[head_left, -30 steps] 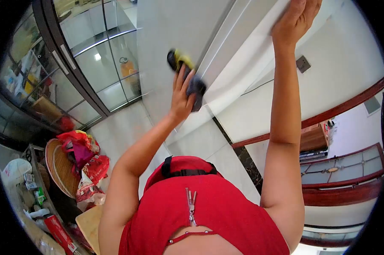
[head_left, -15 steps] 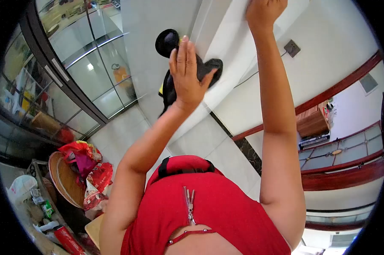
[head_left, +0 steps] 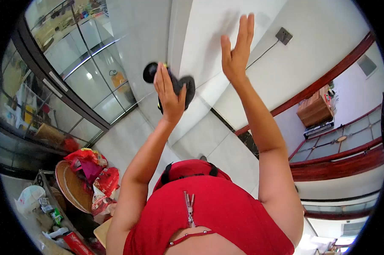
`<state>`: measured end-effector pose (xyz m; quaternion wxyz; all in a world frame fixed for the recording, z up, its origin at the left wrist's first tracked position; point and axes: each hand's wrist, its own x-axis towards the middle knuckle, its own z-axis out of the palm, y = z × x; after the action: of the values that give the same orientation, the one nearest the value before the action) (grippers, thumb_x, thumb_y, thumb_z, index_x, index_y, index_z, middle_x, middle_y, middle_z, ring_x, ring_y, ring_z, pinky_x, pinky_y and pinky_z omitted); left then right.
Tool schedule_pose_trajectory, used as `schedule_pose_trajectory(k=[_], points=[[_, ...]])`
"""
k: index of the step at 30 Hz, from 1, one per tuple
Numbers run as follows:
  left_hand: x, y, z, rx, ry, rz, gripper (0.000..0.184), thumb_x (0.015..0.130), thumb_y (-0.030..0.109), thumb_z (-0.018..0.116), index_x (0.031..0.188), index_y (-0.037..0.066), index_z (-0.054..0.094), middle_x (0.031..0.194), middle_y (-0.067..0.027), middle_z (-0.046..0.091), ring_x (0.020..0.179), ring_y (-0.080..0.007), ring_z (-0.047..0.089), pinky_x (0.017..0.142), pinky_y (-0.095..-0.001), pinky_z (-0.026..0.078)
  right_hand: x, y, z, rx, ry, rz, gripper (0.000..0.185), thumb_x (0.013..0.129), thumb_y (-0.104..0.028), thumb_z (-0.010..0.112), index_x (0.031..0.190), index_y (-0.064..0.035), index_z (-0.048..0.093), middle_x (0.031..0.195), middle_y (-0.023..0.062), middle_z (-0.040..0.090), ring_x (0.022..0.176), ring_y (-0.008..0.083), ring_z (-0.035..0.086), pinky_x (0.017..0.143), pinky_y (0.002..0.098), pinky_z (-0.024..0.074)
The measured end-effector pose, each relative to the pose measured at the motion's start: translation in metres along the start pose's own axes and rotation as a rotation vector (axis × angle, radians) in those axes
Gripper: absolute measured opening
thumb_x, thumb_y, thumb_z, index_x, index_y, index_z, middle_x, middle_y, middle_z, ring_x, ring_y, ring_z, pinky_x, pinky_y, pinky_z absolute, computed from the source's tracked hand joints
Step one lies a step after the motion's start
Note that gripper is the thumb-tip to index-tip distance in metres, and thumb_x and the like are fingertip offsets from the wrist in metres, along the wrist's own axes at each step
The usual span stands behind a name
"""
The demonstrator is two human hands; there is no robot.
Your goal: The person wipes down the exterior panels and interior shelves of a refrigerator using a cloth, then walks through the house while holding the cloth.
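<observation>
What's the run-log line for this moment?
left hand: flat over black cloth | right hand: open, holding nothing | outlet: on wall, cord attached

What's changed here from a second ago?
The right hand has come lower in view, beside the glossy white wall; contact is unclear. Since half a second ago, the flat left hand has also moved lower, with the bunched black-and-yellow cloth under it. The view has shifted. The round brown woven basket and red plastic bags stay put.
</observation>
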<state>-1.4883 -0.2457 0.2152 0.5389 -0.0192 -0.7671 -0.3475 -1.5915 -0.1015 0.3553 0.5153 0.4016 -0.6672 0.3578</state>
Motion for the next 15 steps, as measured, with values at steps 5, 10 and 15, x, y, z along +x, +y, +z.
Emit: schedule_pose_trajectory(k=[5,10,15], points=[[0.038,-0.004,0.007,-0.012,0.082,0.189,0.084,0.078,0.011,0.07,0.146,-0.007,0.024,0.147,-0.0229,0.035,0.137,-0.0393,0.029,0.113,-0.0461,0.023,-0.095,0.017,-0.026,-0.052,-0.18,0.364,0.064,0.096,-0.02,0.053,0.15,-0.0009,0.023,0.156,0.0274,0.01,0.143,0.0424,0.018,0.113,0.0492,0.0234],[-0.077,-0.055,0.016,0.204,-0.11,0.045,0.086,0.071,0.012,0.074,0.143,-0.005,0.03,0.142,-0.0233,0.037,0.132,-0.0416,0.033,0.112,-0.0502,0.027,-0.167,0.031,-0.043,0.104,-0.262,0.683,0.063,0.098,-0.022,0.051,0.149,0.0006,0.023,0.154,0.0299,0.013,0.143,0.0422,0.017,0.113,0.0487,0.0237],[-0.174,-0.056,0.016,0.26,-0.204,-0.414,0.077,0.078,0.002,0.067,0.145,-0.003,0.029,0.143,-0.0233,0.034,0.132,-0.0415,0.034,0.112,-0.0458,0.027,-0.255,0.05,-0.055,0.319,-0.547,1.003,0.064,0.099,-0.026,0.051,0.15,-0.0028,0.022,0.154,0.0217,0.021,0.136,0.0354,0.032,0.109,0.0451,0.0313]])
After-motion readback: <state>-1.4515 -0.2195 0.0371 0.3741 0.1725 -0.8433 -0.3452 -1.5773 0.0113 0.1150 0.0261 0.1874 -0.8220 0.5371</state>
